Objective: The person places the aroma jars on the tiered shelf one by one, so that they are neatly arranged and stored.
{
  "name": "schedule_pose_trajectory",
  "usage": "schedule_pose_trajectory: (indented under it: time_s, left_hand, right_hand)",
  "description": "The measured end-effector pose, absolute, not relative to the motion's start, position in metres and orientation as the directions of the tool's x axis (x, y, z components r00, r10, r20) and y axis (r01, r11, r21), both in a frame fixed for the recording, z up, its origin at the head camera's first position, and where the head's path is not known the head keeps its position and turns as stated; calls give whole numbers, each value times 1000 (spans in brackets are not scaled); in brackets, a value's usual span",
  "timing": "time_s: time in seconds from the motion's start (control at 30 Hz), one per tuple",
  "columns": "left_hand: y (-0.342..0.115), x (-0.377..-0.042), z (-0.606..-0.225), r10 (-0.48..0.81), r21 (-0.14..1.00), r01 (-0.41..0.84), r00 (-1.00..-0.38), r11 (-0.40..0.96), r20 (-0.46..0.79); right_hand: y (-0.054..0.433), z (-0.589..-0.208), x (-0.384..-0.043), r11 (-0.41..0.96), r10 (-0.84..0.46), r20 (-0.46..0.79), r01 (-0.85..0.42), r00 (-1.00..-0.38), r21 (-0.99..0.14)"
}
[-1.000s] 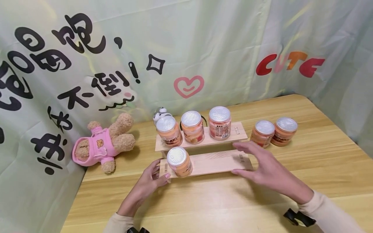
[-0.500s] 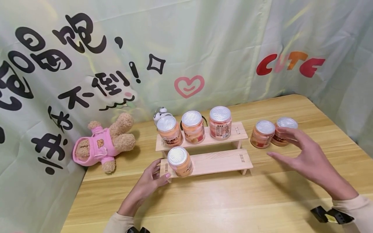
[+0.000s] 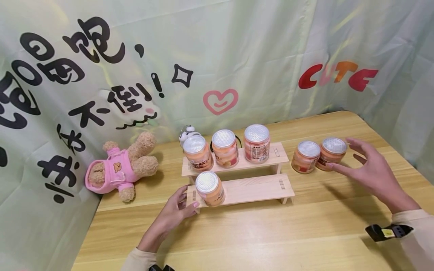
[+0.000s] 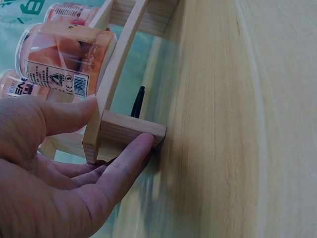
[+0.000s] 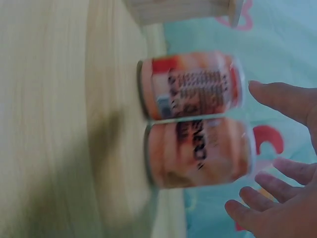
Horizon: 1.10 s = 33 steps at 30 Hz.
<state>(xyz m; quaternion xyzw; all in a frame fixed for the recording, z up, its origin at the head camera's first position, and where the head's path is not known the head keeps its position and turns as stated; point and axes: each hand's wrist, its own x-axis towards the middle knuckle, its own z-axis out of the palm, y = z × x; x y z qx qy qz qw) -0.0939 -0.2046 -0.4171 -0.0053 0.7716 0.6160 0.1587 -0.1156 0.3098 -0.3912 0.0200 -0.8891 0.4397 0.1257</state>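
Observation:
My left hand [image 3: 173, 212] grips the left end of the two-step wooden display rack [image 3: 252, 189]. In the left wrist view the thumb lies at the shelf edge and a finger [image 4: 130, 161] touches the rack's leg. One canned-fruit jar [image 3: 211, 191] with a silver lid stands on the lower step, near that hand. Three similar jars [image 3: 257, 148] line the upper step. Right of the rack, two more jars stand side by side on the table. My right hand [image 3: 374, 171], fingers spread, is around the right side of the outer jar [image 3: 330, 156]; the right wrist view shows a gap between them.
A plush bear [image 3: 118, 167] in a pink hoodie lies at the left of the wooden table [image 3: 251, 241]. A small white figure [image 3: 188, 132] sits behind the rack. A printed curtain [image 3: 264, 56] hangs along the back. The left wrist view shows a black pen-like stick [image 4: 138, 101].
My right hand has left the rack's right end and moved right to the outer jar on the table. My left hand stays on the rack.

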Motion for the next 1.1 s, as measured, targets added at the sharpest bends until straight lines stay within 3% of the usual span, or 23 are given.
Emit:
schedule_pose_trajectory:
  time_s: [0.43, 1.1]
  left_hand:
    - [-204, -96, -421, 187, 952, -198, -952, 232, -244]
    - [-204, -96, -421, 171, 947, -216, -951, 236, -259]
  right_hand:
    - [328, -412, -144, 554, 20, 37, -20, -999, -833]
    - [325, -428, -136, 575, 34, 76, -43, -997, -817]
